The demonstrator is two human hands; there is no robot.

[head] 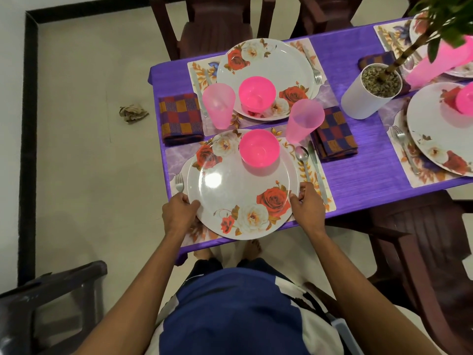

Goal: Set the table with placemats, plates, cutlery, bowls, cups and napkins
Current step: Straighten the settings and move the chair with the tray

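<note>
A white rose-patterned plate point(238, 190) lies on the near placemat point(325, 198) at the table's front edge, with a pink bowl point(259, 147) on its far side. My left hand point(179, 210) grips the plate's left rim and my right hand point(308, 204) grips its right rim. A fork point(179, 183) lies left of the plate; a spoon point(303, 160) and a knife point(317, 170) lie to the right. A pink cup point(303, 120) and a checked napkin point(334, 134) stand beyond them. The far setting has a plate point(266, 65), bowl point(257, 93), cup point(218, 105) and napkin point(180, 119).
A white pot with a plant point(371, 93) stands mid-table on the purple cloth point(358, 180). More set places lie at the right point(435, 129). Dark chairs stand at the far side point(212, 24), right point(425, 242) and near left point(51, 303). Crumpled paper point(133, 112) lies on the floor.
</note>
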